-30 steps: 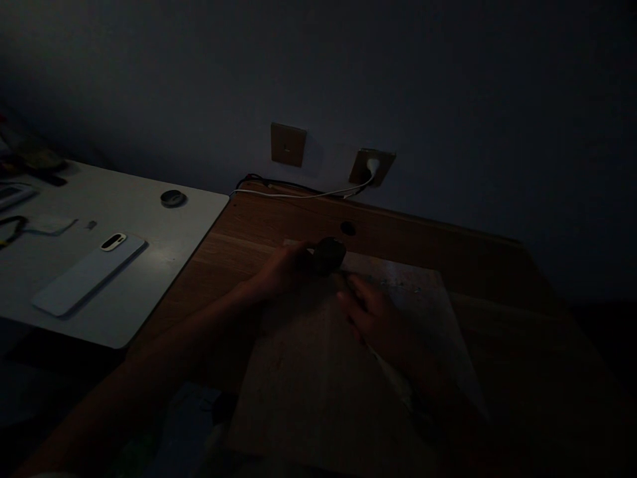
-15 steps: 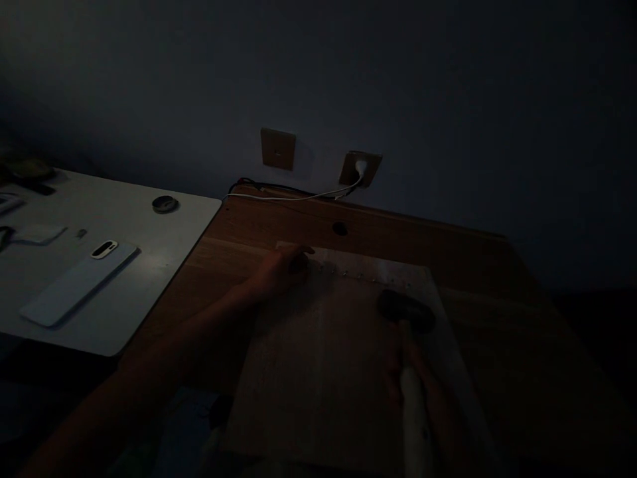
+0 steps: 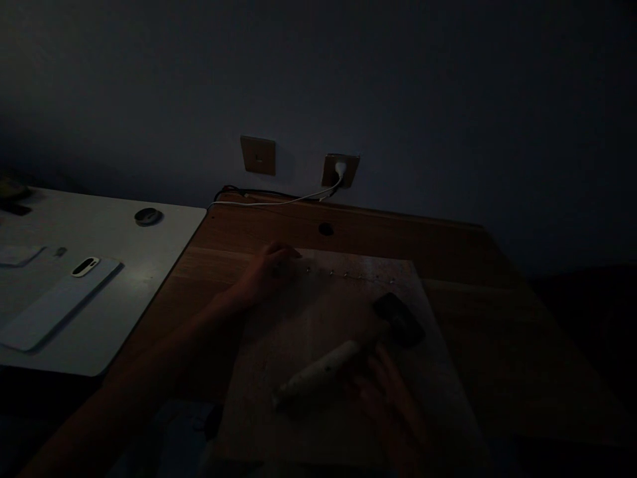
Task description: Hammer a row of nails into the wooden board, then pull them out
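Roughly between the hands [image 3: 269,271] [image 3: 391,395], a hammer [image 3: 343,356]

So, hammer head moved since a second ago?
Yes: the hammer head went right and toward the camera, from left of the tabletop hole to right of it.

A dark-headed, pale-handled mallet [image 3: 342,355] slants over the board [image 3: 323,309], near a row of small studs [image 3: 346,273].
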The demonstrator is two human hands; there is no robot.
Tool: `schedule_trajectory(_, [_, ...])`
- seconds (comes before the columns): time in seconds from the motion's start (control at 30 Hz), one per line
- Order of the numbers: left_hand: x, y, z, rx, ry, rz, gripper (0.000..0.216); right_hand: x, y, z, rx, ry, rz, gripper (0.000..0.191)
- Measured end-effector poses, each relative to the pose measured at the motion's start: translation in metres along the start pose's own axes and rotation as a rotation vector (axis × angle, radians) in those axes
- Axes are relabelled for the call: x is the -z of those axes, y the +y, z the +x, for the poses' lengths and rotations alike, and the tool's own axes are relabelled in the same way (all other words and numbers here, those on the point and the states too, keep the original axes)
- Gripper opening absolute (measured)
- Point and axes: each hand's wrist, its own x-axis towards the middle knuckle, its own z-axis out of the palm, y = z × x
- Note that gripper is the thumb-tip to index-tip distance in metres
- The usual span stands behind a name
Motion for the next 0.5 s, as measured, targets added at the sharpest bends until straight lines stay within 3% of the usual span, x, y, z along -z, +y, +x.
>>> schedule_trajectory(0.17, [0.022,0.019,-0.029,-0.005,0.116,0.23,0.025,0.033,0.004,-0.003,0.256,0.071,-0.442,0.044])
schedule_trajectory(0.23, [0.038,0.024,-0.054,0.031,0.085,0.37,0.03,0.057,0.002,0.004,0.421,0.117,-0.691,0.036])
schedule_trajectory(0.3, [0.053,0.024,-0.085,0.049,-0.081,0.475,0.037,0.077,0.002,0.014,0.663,0.186,-0.878,0.033])
schedule_trajectory(0.33, [0.058,0.022,-0.1,0.056,-0.081,0.515,0.037,0.085,0.003,0.018,0.755,0.213,-0.952,0.033])
schedule_trajectory(0.4, [0.059,0.018,-0.126,0.107,-0.112,0.533,0.036,0.094,0.006,0.025,0.884,0.271,-1.066,0.035])
schedule_trajectory(0.5, [0.044,0.017,-0.15,0.118,-0.121,0.479,0.036,0.097,0.014,0.029,0.947,0.293,-1.184,0.036])
